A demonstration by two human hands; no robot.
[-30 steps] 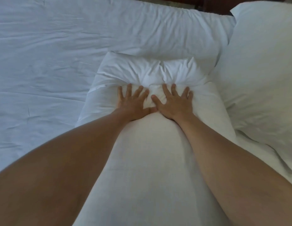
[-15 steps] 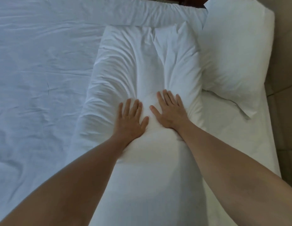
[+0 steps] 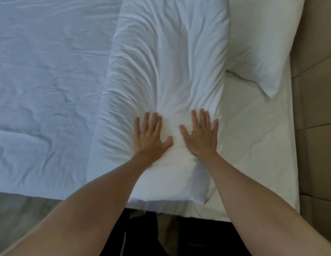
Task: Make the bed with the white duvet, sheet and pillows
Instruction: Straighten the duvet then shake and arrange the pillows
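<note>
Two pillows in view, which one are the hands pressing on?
The creased pillow in the middle; left hand and right hand lie flat on it, side by side. The smoother pillow at the right bed edge is untouched.

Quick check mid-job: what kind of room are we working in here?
Most likely a bedroom, possibly a hotel room: a bed with a white sheet, two white pillows, and a tan padded wall panel beside it.

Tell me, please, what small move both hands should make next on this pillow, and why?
Probably slide both flat palms away from the body. The left hand and right hand press the near part of the pillow, and deep creases fan out beyond the fingertips, so the far half is not yet smooth.
</note>
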